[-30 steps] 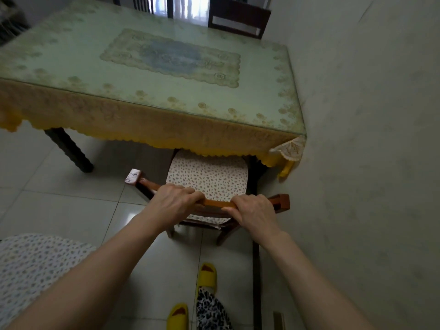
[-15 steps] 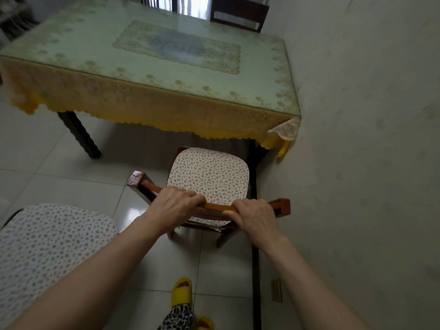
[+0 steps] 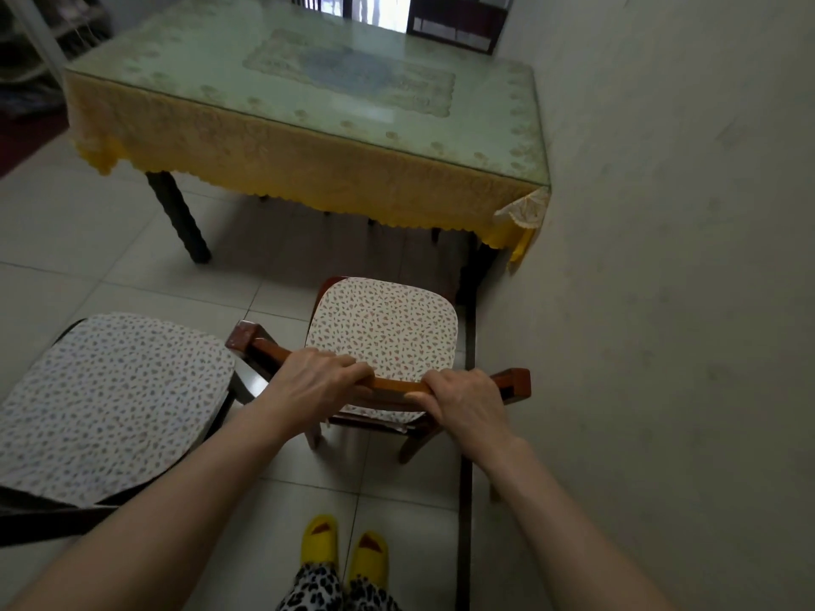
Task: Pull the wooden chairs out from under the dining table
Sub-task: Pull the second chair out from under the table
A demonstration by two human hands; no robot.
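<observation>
A wooden chair with a speckled seat cushion [image 3: 383, 329] stands on the tiles, wholly clear of the dining table [image 3: 282, 169], which wears a yellow lace cloth under glass. My left hand [image 3: 314, 381] and my right hand [image 3: 464, 401] both grip the chair's top rail [image 3: 397, 384], side by side. A second chair with the same kind of cushion [image 3: 110, 399] stands at the left, also out from the table. Another dark chair back [image 3: 454, 30] shows beyond the table's far edge.
A plain wall [image 3: 670, 302] runs close along the right of the chair and table. The table's dark leg [image 3: 178, 218] stands at the left front. My feet in yellow slippers [image 3: 344, 553] are on the tiled floor just behind the chair.
The chair has come back toward me, out from under the table edge, with both hands still on its rail. I have stepped back, and the left chair has come further into view.
</observation>
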